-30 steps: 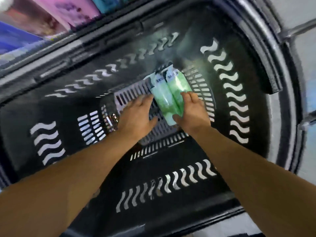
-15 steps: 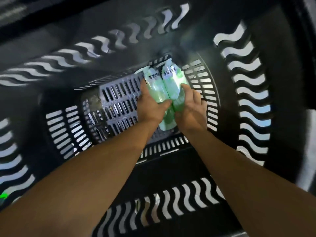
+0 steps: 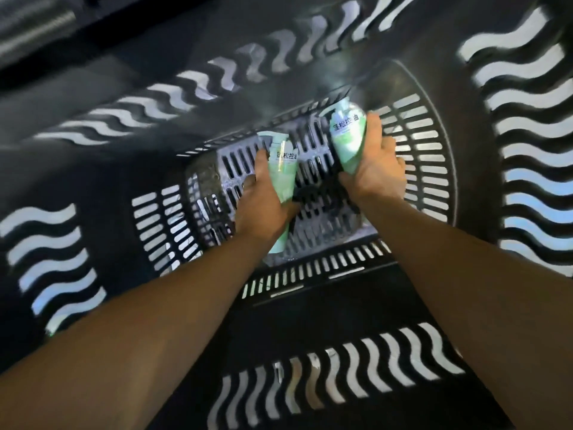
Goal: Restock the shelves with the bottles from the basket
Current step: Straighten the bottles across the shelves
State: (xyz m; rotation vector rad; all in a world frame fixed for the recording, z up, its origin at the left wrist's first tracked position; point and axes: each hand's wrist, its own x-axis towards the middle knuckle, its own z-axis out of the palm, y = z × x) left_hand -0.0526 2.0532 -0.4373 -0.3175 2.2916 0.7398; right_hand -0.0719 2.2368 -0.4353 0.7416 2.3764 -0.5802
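I look straight down into a deep black plastic basket [image 3: 316,299] with wavy slots in its walls and a slatted floor. My left hand [image 3: 263,206] grips one pale green bottle [image 3: 282,172] with black lettering, its lower end poking out below my palm. My right hand [image 3: 376,169] grips a second pale green bottle [image 3: 347,135] of the same kind, to the right and a little farther away. The two bottles are apart, with bare basket floor showing between them. Both forearms reach down from the bottom of the view.
The basket's dark walls [image 3: 527,150] rise close on every side of my hands. Its rim [image 3: 37,29] shows at the top left. No other bottles are visible on the slatted floor [image 3: 412,169].
The two bottles lay side by side and touching between my hands. Now each hand holds one and they have moved apart, the right one up and to the right.
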